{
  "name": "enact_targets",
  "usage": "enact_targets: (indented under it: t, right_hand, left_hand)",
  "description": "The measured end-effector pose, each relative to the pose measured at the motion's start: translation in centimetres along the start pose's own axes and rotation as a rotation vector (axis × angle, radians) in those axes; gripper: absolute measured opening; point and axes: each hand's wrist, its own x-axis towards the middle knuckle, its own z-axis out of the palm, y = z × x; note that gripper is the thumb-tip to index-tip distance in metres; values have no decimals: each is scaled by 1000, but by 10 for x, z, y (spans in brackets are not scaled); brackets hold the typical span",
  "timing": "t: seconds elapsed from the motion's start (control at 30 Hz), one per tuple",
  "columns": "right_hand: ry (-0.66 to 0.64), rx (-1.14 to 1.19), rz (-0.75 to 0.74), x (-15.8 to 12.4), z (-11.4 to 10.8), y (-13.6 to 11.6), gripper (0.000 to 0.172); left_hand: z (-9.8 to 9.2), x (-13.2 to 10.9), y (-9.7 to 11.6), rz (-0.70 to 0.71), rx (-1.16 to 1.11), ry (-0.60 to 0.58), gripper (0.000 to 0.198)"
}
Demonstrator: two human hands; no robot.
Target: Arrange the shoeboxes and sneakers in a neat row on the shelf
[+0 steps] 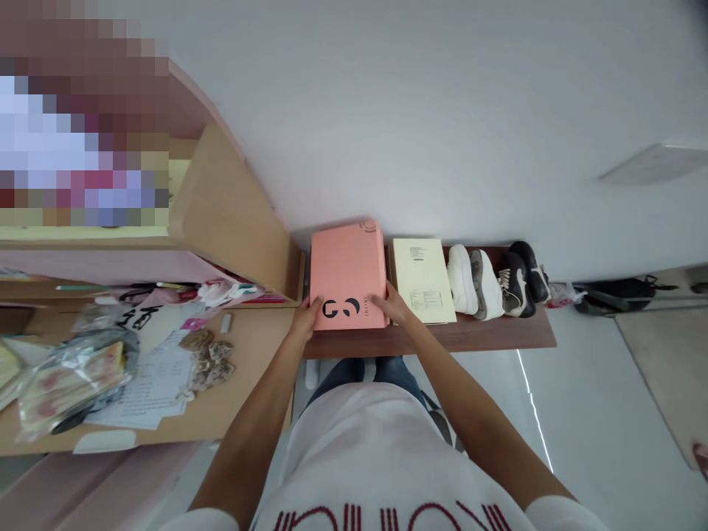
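Observation:
A pink shoebox [346, 269] with black lettering sits at the left end of a brown wooden shelf [431, 339], close to the wall. My left hand [306, 318] grips its near left edge, thumb on the lid. On the opposite side, my right hand [391, 304] holds the right edge, its thumb also on top. The fingers under and behind the box's sides are mostly hidden. Just right of the pink box lies a cream-coloured box [423, 280] with small printed text. Beyond it stand white shoes [462, 280] and black shoes [514, 284] in a row.
To the left is a wooden desk [254, 361] with papers [149, 383], a plastic-wrapped package [82, 376] and patterned scrunchies [210, 361]. A cabinet side panel [232, 199] rises beside the shelf's left end. A dark bag [619, 295] lies past the shelf's right end.

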Motion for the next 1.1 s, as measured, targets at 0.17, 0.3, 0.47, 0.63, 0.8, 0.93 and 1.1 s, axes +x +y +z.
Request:
enact_targets:
  t: [0.17,0.3,0.47,0.63,0.8,0.93,1.1]
  right_hand:
    - [-11,128,140,11,6,15,55]
    - [-8,218,175,19,9,25,47]
    - [-4,202,205,32,10,31,45]
    - [6,193,216,40,13,36,49]
    - [1,178,208,44,18,37,58]
    - [9,90,173,41,18,34,66]
    - [176,-36,59,20,-6,30,70]
  left_hand:
    - [1,3,4,163,157,56,46]
    - [3,10,4,178,204,64,47]
    - [1,18,-5,120,200,96,50]
    - [-3,27,-12,117,196,131,51]
    - [-4,35,-8,109,193,132,46]
    - [-4,34,-2,80,208,137,46]
    - [1,20,16,175,392,243,57]
